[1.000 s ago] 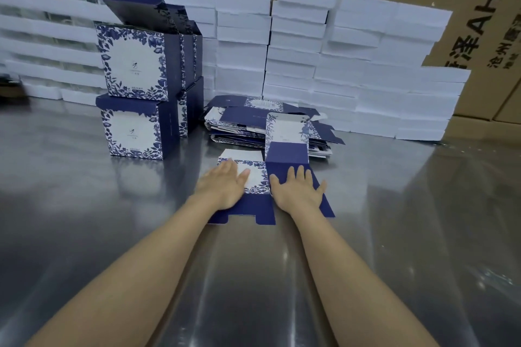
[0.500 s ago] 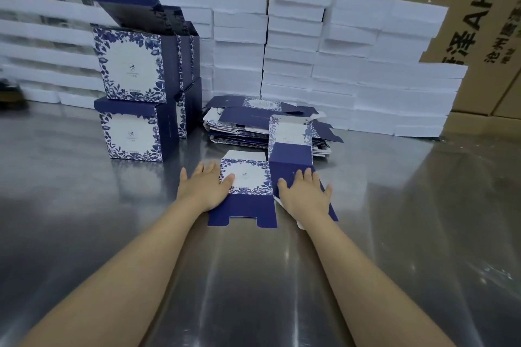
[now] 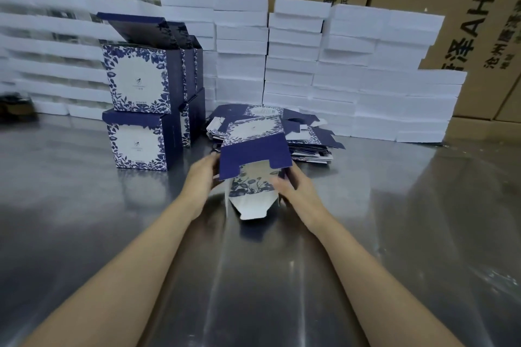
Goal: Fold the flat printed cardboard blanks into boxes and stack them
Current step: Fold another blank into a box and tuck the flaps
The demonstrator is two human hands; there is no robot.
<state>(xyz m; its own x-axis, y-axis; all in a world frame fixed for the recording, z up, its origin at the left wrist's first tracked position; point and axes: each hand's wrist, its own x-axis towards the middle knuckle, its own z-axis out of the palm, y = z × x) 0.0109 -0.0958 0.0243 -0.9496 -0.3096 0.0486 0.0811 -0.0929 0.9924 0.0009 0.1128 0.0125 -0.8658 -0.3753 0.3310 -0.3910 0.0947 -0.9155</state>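
Note:
A navy and white floral cardboard blank (image 3: 255,156) is lifted off the steel table, partly opened into a box shape, its white bottom flap (image 3: 251,205) hanging toward me. My left hand (image 3: 201,177) holds its left side and my right hand (image 3: 293,186) grips its right side. Behind it lies a pile of flat printed blanks (image 3: 307,135). To the left stand folded boxes (image 3: 141,110) stacked two high, the top ones with lids open.
The steel table (image 3: 394,205) stretches around my arms. A wall of stacked white flat boxes (image 3: 352,79) runs along the back, with brown shipping cartons (image 3: 465,22) behind it.
The blank lay flat under both palms on the table; now both hands have lifted it and opened it into a box shape.

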